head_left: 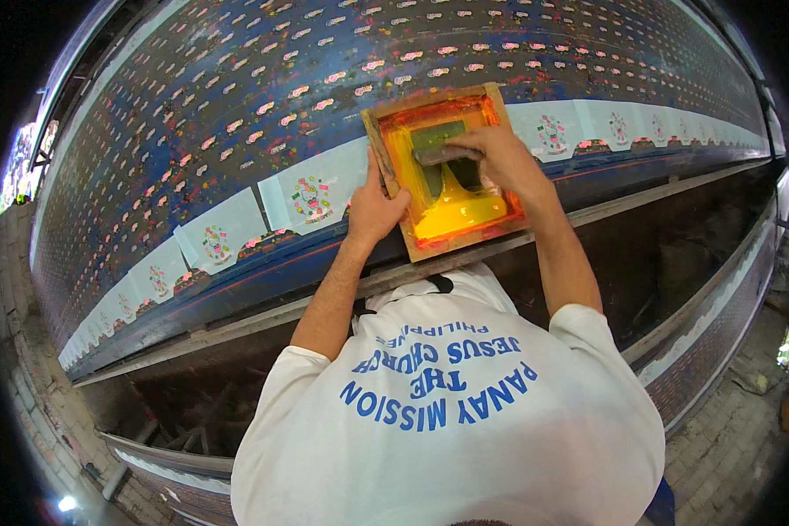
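Observation:
A wooden-framed printing screen [471, 245] lies tilted across the row of pale cut cloth pieces on the long table. My left hand [379, 206] grips its left side rail, fingers along the outer edge. In my right hand [502, 156] is a dark squeegee [445, 156], held flat over the mesh in the upper half of the screen. Bright yellow ink [460, 213] pools thickly in the lower part and trails up toward the squeegee. Orange and red stains line the frame's inside. The cloth directly beneath the screen is hidden.
Printed cloth pieces [311, 200] with a colourful cartoon figure run along the table's near edge, left and right [552, 131]. The dark tabletop [324, 70] beyond is covered with small repeated marks. A wooden rail [228, 331] borders the table on my side. Another long table [710, 355] stands behind me.

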Demonstrator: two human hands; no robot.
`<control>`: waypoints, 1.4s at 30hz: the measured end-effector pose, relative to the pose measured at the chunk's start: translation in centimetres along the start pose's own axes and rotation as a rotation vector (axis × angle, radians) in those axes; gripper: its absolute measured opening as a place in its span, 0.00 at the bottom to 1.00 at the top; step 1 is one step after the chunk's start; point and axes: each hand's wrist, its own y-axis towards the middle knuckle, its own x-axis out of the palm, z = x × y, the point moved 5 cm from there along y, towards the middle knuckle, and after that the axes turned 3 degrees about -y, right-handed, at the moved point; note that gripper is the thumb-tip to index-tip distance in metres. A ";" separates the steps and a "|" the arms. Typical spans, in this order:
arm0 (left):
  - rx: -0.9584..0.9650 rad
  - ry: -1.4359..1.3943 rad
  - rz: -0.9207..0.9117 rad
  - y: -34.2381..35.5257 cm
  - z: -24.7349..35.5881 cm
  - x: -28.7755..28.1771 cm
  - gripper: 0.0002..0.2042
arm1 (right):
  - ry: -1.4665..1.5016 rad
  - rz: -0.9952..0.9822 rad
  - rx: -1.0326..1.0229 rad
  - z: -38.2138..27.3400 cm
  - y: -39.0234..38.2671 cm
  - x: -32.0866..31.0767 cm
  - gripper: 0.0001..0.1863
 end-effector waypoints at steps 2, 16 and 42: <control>0.011 -0.063 0.010 -0.2 -0.3 0.1 0.54 | -0.028 0.001 -0.007 -0.8 -3.3 0.8 0.29; 0.026 -0.046 0.075 -0.6 3.0 0.5 0.53 | -0.053 0.112 -0.016 -1.0 -11.4 0.3 0.33; 0.059 -0.149 0.054 7.0 14.8 19.8 0.51 | -0.067 0.108 -0.009 19.3 -18.5 -9.2 0.27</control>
